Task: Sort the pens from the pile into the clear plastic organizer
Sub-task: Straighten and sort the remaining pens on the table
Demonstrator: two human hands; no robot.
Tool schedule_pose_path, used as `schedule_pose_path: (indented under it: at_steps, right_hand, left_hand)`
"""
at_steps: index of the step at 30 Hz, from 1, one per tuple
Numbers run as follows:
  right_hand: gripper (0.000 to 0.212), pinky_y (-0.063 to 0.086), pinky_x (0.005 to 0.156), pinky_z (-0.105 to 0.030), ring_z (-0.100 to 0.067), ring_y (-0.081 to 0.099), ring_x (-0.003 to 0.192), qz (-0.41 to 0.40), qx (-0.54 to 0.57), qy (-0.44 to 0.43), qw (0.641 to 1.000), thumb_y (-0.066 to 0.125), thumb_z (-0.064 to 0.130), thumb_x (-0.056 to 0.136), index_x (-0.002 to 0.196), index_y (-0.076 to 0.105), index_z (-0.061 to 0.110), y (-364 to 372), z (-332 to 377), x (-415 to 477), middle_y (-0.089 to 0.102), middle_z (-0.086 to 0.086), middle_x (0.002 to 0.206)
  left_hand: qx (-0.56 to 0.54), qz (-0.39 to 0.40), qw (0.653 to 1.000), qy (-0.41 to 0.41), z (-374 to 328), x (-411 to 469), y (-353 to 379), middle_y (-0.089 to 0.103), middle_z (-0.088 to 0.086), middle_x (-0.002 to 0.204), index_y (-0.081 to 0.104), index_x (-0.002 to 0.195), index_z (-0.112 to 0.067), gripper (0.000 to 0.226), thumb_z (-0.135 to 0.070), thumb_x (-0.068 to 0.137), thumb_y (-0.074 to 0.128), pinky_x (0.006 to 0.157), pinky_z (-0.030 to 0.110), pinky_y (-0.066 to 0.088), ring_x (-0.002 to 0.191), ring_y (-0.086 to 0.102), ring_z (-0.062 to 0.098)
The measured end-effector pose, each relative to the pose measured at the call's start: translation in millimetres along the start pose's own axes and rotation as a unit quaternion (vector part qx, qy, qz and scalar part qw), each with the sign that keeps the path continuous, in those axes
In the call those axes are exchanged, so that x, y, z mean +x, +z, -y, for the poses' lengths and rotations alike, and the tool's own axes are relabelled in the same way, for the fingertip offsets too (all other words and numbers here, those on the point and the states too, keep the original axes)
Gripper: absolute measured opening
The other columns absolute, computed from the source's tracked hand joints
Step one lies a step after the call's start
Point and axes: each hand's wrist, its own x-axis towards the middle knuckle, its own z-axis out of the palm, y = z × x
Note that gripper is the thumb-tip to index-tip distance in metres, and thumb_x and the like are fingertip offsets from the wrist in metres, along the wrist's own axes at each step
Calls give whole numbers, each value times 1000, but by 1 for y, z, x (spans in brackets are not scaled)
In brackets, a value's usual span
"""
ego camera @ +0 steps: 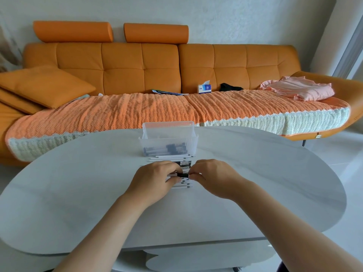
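On the pale grey tabletop [78,193], which has rounded edges, the pile of pens [182,185] lies near the middle. It is just in front of the clear plastic organizer [169,142], which stands at the far edge with several dark pens inside. A few white pens [170,157] lie along its front wall. My left grip [157,179] and my right grip [214,177] meet over the pile, each clamped by the fingertips on one end of a black pen [182,175]. Behind the tabletop stands a long orange sofa [137,65] with a knitted cover [137,112], a tissue box [204,88] and a folded pink cloth [298,89]. My hands hide most of the pile, so I cannot count it. The things inside the organizer look blurred.
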Motion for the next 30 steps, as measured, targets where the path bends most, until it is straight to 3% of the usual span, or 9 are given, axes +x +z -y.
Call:
schedule_pose_path:
  at_steps: [3, 10, 13, 16, 20, 22, 25, 28, 30]
  right_hand:
    - [24, 43, 71, -31, -16, 58, 91, -20, 7, 8, 1000, 50, 36, 101, 106, 70, 25, 2, 3, 3, 64, 9, 101]
    - [15, 45, 72, -26, -9, 56, 85, -55, 17, 29, 998, 68, 43, 87, 98, 66, 32, 3, 5, 5, 63, 16, 101]
    - [30, 48, 81, -28, -7, 58, 94, -38, 34, 21, 998, 61, 53, 89, 112, 64, 34, 3, 4, 4, 60, 20, 111]
    - [26, 48, 79, -31, -11, 60, 97, -25, 26, 9, 999, 50, 46, 98, 109, 69, 31, 4, 3, 3, 62, 15, 110]
    - [14, 42, 71, -26, -6, 52, 83, -48, 18, 26, 998, 66, 44, 89, 97, 70, 33, 4, 3, 4, 61, 16, 101]
    - [21, 41, 70, -25, -5, 51, 80, -44, 10, 27, 999, 72, 48, 83, 96, 66, 33, 5, 4, 4, 59, 17, 100]
    - [28, 43, 72, -25, -4, 53, 82, -22, 38, 21, 999, 65, 56, 85, 102, 63, 33, 3, 5, 2, 58, 18, 103]
    - [27, 50, 80, -33, -11, 59, 92, 6, 43, 20, 999, 51, 46, 98, 105, 70, 29, -1, 5, 1, 64, 13, 104]
    - [23, 51, 80, -34, -11, 59, 91, 17, 33, 26, 999, 54, 43, 97, 101, 72, 29, -3, 5, 1, 66, 12, 102]
  left_hand:
    - [5, -6, 1000, -7, 1, 0, -1, 66, -18, 90, 67, 97, -35, 10, -34, 87, 67, 60, 16, 34, 83, 58, 6]
    - [19, 14, 1000, -14, 2, -1, 1, 66, -16, 94, 66, 102, -34, 14, -39, 93, 58, 67, 27, 42, 87, 59, 8]
    - [22, 17, 1000, -14, 3, -1, -2, 66, -16, 94, 67, 103, -34, 15, -40, 94, 57, 67, 26, 42, 86, 59, 7]
    - [16, 22, 1000, -14, 4, -1, -3, 65, -17, 94, 67, 102, -34, 15, -40, 94, 56, 67, 26, 42, 86, 58, 6]
    - [14, 45, 999, -17, 2, 0, -1, 66, -15, 96, 67, 104, -33, 18, -40, 96, 53, 74, 31, 46, 90, 59, 9]
    - [15, 53, 998, -18, 1, 0, -1, 66, -14, 96, 67, 104, -32, 19, -41, 96, 52, 73, 30, 46, 90, 59, 10]
    - [23, 62, 998, -20, 2, 1, 0, 64, -16, 92, 67, 103, -31, 20, -41, 97, 50, 69, 28, 42, 87, 56, 9]
    - [23, 75, 997, -27, 3, 1, 1, 58, -17, 86, 66, 100, -29, 22, -40, 99, 46, 69, 28, 41, 87, 56, 11]
    - [25, 87, 996, -27, 3, 0, 3, 61, -14, 90, 65, 97, -28, 23, -40, 99, 44, 70, 29, 41, 89, 57, 13]
